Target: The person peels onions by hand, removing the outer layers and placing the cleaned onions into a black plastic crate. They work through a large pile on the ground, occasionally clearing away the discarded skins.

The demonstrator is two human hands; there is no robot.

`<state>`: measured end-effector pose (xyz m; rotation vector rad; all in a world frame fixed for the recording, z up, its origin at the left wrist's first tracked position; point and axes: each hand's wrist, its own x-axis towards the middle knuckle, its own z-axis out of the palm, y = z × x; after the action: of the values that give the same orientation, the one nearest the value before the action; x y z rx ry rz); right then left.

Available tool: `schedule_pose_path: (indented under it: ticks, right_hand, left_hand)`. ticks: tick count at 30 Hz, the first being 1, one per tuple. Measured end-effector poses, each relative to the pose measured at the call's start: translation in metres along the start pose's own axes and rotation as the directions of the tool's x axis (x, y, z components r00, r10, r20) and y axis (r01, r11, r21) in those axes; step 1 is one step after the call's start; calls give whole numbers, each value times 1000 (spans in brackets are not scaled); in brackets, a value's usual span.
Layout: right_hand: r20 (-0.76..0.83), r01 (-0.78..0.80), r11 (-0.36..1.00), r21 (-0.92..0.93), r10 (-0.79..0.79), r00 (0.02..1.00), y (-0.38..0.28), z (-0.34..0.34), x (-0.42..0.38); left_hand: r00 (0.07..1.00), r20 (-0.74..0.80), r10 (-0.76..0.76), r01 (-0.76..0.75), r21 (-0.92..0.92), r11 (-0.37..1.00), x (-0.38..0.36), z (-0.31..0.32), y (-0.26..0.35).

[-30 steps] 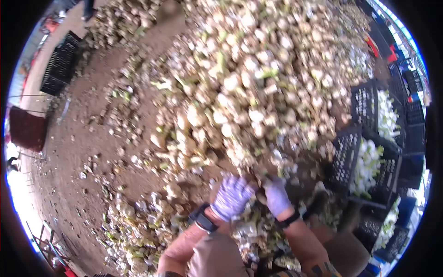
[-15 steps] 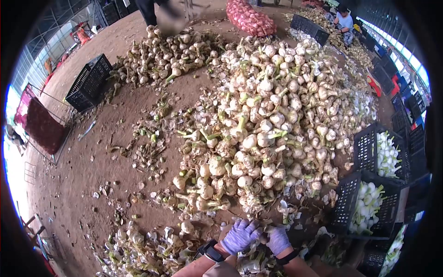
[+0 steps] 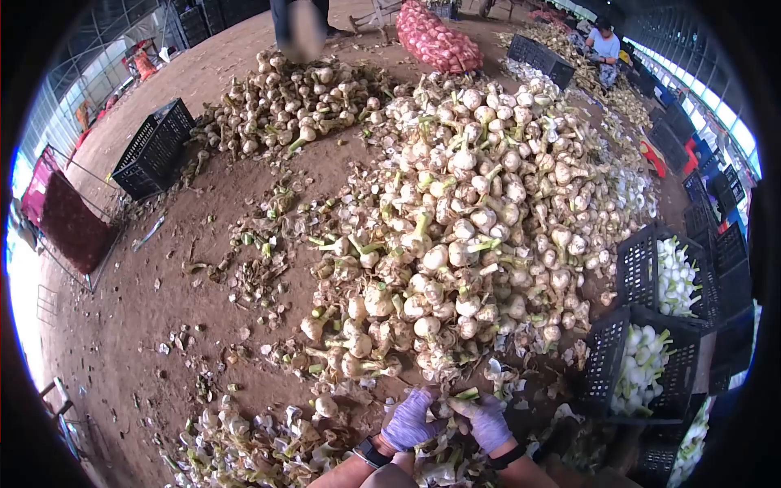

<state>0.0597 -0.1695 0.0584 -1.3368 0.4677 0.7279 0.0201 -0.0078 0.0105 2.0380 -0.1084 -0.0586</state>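
Observation:
My left hand (image 3: 411,420), in a purple glove with a watch at the wrist, is closed with fingers curled inward. My right hand (image 3: 488,424), gloved alike with a dark wristband, is closed opposite it. Between their fingertips is a garlic bulb (image 3: 440,405), mostly hidden, with a green-ended stem (image 3: 468,394) showing above the right fingers. Just beyond the hands rises a large heap of garlic bulbs (image 3: 455,252) with cut stems. Peeled-off garlic skins (image 3: 252,447) lie in a pile to the left and below the hands.
To the right, black crates (image 3: 598,358) hold white peeled garlic (image 3: 643,370). A darker garlic pile (image 3: 293,106) and a black crate (image 3: 154,150) are at the far left. Behind stands a red net sack (image 3: 439,41). One person (image 3: 604,49) sits back right; another person's legs (image 3: 321,12) show.
My hands have drawn slightly apart, and the green-ended stem now shows between them. The view has shifted slightly. The person at the back left has moved a little to the right.

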Motion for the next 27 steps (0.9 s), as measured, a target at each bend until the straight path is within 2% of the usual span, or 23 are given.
schedule_pose_path:
  ticks: [1, 2, 3, 4, 5, 6, 7, 9, 11, 13, 14, 15, 18, 19, 21, 22, 23, 24, 25, 26, 27]
  right_hand:
    - [-4, -6, 1000, 0, 6, 1000, 5, -2, 3]
    - [-3, -14, 1000, -16, 14, 1000, 8, -4, 4]
    - [-3, -26, 999, -32, 26, 1000, 11, -4, 3]
    - [-24, -39, 999, 24, 39, 999, 14, -3, 3]
    - [4, -4, 999, 39, 4, 1000, 2, 5, -5]
    - [18, 26, 1000, 2, -26, 1000, 2, 4, -3]
    - [26, 44, 998, -33, -43, 999, 8, 0, -1]
    - [16, 115, 991, -71, -114, 993, 11, -2, 0]
    - [-19, 161, 983, -92, -164, 986, 10, 1, 1]
    - [4, 172, 980, -102, -173, 985, 9, -2, 2]
    - [-1, 135, 991, 18, -135, 991, 6, 0, 2]
    - [15, 60, 996, -65, -59, 998, 0, -3, 3]
    - [26, 34, 999, -2, -34, 999, -6, 0, 4]
    - [-3, 30, 1000, -8, -30, 1000, -8, 6, 4]
    - [-34, 23, 1000, -15, -23, 999, -6, 12, 4]
    - [-63, 25, 1000, 10, -25, 998, -2, 12, 7]
    - [-91, 28, 999, 35, -24, 996, 2, 12, 9]
    - [-96, 102, 995, -2, -102, 990, 8, 10, 12]
    - [-96, 100, 995, -2, -100, 990, 7, 8, 11]
    - [-63, 44, 999, 2, -44, 997, 6, 4, 9]
    - [-31, -13, 1000, 4, 13, 999, 4, 2, 7]
  left_hand:
    - [1000, 4, -4, 4, -4, 1000, -2, -1, -2]
    - [990, 79, -119, 132, -200, 971, -2, -3, -2]
    - [961, 174, -216, 268, -377, 887, -4, -3, -2]
    - [955, 180, -236, 296, -549, 781, -7, 4, -12]
    - [973, 145, -179, 226, -750, 621, -3, 2, -13]
    - [952, 188, -243, 297, -766, 570, -3, -1, -14]
    - [939, 194, -282, 288, -894, 343, -3, -5, -10]
    - [923, 312, -224, 324, -946, 18, 2, -12, -6]
    - [913, 299, -276, 223, -935, -275, 0, 0, -10]
    - [899, 325, -294, 229, -920, -319, -2, 4, -15]
    - [901, 317, -297, 239, -933, -270, -1, 3, -13]
    - [900, 319, -295, 240, -931, -276, 1, 1, -12]
    - [920, 222, -323, 264, -960, 90, 5, -5, -5]
    - [919, 226, -323, 266, -960, 84, 4, -5, -3]
    - [931, 137, -337, 281, -859, 429, -1, -2, 1]
    - [968, 29, -248, 183, -758, 626, -4, 3, -6]
    - [968, 29, -250, 184, -759, 625, -3, -1, -2]
    - [989, -62, -135, 85, -515, 853, 0, -9, 7]
    - [994, -110, 6, -29, -211, 977, 2, -14, 11]
    - [990, -19, -141, 126, -343, 931, -1, -10, 6]
    - [990, -17, -143, 128, -345, 930, -5, -4, 0]
